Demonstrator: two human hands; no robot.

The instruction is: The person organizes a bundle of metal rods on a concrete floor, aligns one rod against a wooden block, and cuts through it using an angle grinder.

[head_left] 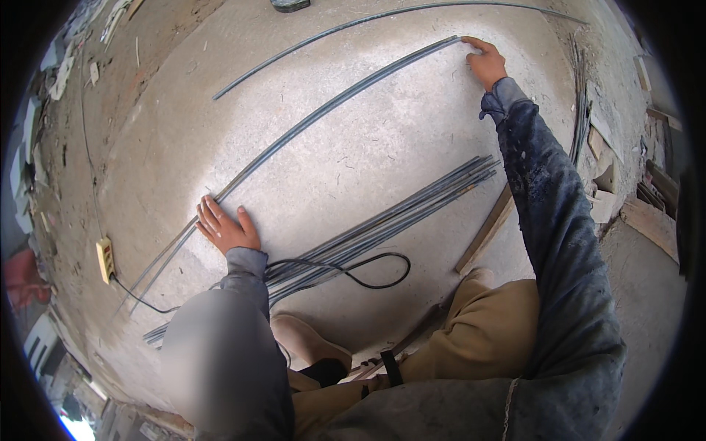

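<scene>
A pair of long thin grey steel bars (pixel 323 109) lies on the concrete floor, side by side for much of their length and apart at the left end. My left hand (pixel 228 228) rests flat across them near that end, its fingers stretched out. At the far right end, my right hand (pixel 487 66) touches the bar tips with an extended index finger; the thumb stands apart from it. Nearer to me lies a bundle of several similar bars (pixel 382 223). A black cable (pixel 397 283) loops over the bundle.
Another long bar (pixel 346 26) lies beyond the pair. A yellow power strip (pixel 106 259) sits at the left with its cord. A wooden strip (pixel 485 231) lies beside my right knee. Thin rods (pixel 581 103) and scrap boards (pixel 651 228) line the right side.
</scene>
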